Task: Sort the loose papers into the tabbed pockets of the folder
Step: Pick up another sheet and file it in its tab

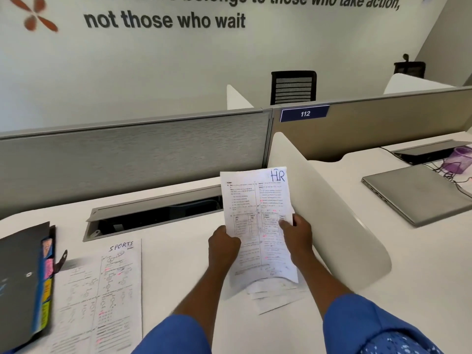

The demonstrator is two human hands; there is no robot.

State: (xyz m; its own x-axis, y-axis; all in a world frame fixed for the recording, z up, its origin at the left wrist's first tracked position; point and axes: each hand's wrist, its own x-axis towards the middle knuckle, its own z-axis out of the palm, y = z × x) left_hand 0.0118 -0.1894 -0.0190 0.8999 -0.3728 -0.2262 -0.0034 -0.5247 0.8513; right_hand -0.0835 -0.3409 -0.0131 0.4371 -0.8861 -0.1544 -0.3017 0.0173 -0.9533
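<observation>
Right now both hands hold one sheet marked HR [256,221] up above the desk [178,251], the left hand [223,245] pinching its left edge and the right hand [297,235] its right edge. Light and floppy, it will likely sag or crease unless gripped at both sides. More papers [273,292] lie underneath; the folder [23,282] sits at the desk's left edge.

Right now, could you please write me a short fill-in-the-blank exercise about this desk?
1. Both hands, left and right, hold a sheet marked ____.
2. The paper lying flat on the desk is marked ____.
3. The folder lies at the ____ edge of the view.

Missing words: HR; SPORTS; left
</observation>
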